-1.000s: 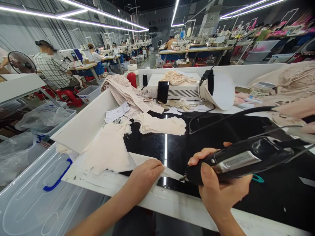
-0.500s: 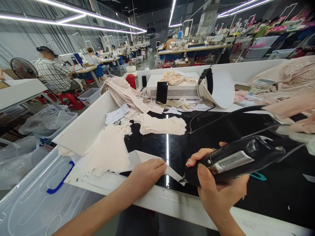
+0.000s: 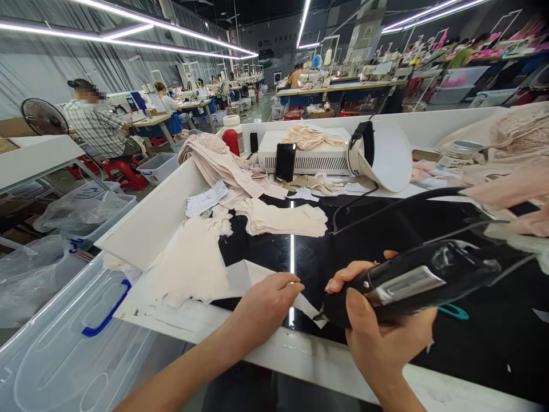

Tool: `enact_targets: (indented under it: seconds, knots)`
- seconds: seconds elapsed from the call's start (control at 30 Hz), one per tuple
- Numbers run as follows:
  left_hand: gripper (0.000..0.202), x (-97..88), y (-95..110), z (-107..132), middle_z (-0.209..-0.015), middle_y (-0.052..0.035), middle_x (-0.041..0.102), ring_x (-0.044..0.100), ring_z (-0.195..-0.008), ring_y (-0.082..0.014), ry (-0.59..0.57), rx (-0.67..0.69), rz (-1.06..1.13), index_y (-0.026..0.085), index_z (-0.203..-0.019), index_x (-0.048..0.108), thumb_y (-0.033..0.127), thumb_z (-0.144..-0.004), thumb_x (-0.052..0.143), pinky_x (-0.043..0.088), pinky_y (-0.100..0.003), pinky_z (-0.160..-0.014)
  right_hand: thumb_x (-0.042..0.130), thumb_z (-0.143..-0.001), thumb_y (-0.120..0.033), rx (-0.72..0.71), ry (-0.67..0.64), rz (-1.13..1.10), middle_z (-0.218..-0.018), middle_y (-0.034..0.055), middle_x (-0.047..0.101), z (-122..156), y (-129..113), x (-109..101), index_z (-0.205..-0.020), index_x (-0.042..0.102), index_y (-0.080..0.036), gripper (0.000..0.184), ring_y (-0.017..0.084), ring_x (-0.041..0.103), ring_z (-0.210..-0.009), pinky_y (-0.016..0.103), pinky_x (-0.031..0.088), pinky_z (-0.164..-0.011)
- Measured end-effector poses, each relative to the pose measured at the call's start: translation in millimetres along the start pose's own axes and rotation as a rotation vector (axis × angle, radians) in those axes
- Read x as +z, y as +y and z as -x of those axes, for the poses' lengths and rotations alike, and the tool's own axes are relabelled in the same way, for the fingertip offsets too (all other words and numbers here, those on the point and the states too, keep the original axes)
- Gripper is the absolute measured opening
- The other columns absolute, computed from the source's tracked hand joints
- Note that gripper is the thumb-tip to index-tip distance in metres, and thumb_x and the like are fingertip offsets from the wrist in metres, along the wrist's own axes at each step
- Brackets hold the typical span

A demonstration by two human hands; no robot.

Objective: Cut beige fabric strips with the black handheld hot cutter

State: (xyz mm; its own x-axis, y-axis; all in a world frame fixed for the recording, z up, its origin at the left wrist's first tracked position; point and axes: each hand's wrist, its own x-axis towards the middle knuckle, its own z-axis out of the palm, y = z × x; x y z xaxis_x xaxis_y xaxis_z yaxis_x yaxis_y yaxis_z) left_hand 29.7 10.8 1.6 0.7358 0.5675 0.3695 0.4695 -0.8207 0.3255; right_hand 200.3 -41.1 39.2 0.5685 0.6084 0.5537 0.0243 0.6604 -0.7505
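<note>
Right hand (image 3: 381, 337): closed in a fist round a black handheld power tool with a silver side panel (image 3: 412, 283), thumb laid along the top near the nose. The tool lies near level with its nose to the left. Its tip touches the edge of a thin pale fabric sheet (image 3: 253, 274) at the front of the glossy black surface (image 3: 386, 229). A black cord (image 3: 386, 201) runs from the tool's rear toward the back of the surface.

Left hand (image 3: 266, 303): open, palm down, fingers flat on the same pale sheet, just left of the tool tip. It grips nothing and only presses.

Near the hands:
- A ragged cream fabric piece (image 3: 193, 263) overlaps the sheet's left side.
- A stack of cut cream fabric pieces (image 3: 285, 217) lies behind it.
- A teal plastic loop (image 3: 454, 312) shows under the tool; what it belongs to is unclear.

Writing:
- White printed paper slips (image 3: 206, 198) lie by the white side wall; the print is too small to read.
- A green sign (image 3: 369, 30) on a far pillar is unreadable.
- Any marking on the tool's silver panel is too blurred to read.

Back of the surface:
- A black phone (image 3: 285, 162) stands upright against a white vented box (image 3: 309, 159).
- A white curved hood with a black strap (image 3: 384, 154) sits to the box's right.
- A red bottle (image 3: 231, 141) stands to the box's left.

Lower left: a clear plastic bin lid with a blue handle (image 3: 105, 315).

Far left: a person in a checked shirt (image 3: 96, 126) sits at another table, with a black fan (image 3: 45, 116) nearby.
</note>
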Motion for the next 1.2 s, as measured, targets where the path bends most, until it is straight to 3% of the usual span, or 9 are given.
enact_targets:
  seconds: [0.23,0.47,0.8,1.03,1.2]
  knots:
    - [0.02,8.7,-3,4,-0.111,-0.0071,0.074,0.071,-0.106,-0.0212,-0.076,-0.047,0.019,0.016,-0.113,0.072,0.008,-0.109,0.054,0.063,-0.034,-0.097,0.09,-0.088,-0.022,-0.004,0.025,0.028,-0.086,-0.0003,0.074,-1,-2,1,-0.136,0.057,-0.025,0.059,0.019,0.07,-0.061,0.033,0.06,-0.055]
    - [0.022,3.1,-9,14,-0.119,-0.0078,0.074,0.073,-0.11,-0.0195,-0.056,-0.033,0.029,0.017,-0.116,0.073,0.015,-0.113,0.051,0.062,-0.03,-0.098,0.088,-0.089,-0.019,-0.014,0.015,0.021,-0.088,-0.0008,0.075,0,-2,4,-0.137,0.059,-0.026,0.057,0.017,0.07,-0.062,0.032,0.061,-0.058]
    - [0.025,-4.7,-13,23,-0.132,-0.0117,0.074,0.072,-0.126,-0.0222,-0.081,0.089,-0.051,0.014,-0.132,0.065,0.014,-0.115,0.045,0.063,-0.032,-0.106,0.088,-0.09,-0.018,-0.018,-0.006,0.01,-0.089,-0.0003,0.075,3,-3,4,-0.138,0.058,-0.026,0.057,0.017,0.07,-0.062,0.032,0.061,-0.057]
    - [0.023,-5.2,-11,24,-0.129,-0.0103,0.075,0.073,-0.123,-0.0209,-0.091,0.104,-0.072,0.015,-0.129,0.063,0.015,-0.116,0.043,0.063,-0.031,-0.106,0.089,-0.089,-0.022,-0.03,0.001,0.038,-0.087,-0.0001,0.073,3,-3,3,-0.139,0.057,-0.024,0.059,0.018,0.07,-0.063,0.032,0.061,-0.054]
    - [0.021,-5.5,-7,23,-0.122,-0.0119,0.075,0.073,-0.124,-0.0259,-0.113,0.152,-0.139,0.012,-0.128,0.061,0.017,-0.116,0.044,0.063,-0.04,-0.106,0.088,-0.089,-0.019,-0.026,0.004,0.02,-0.089,0.0001,0.074,4,-3,1,-0.138,0.058,-0.025,0.058,0.018,0.07,-0.064,0.033,0.062,-0.057]
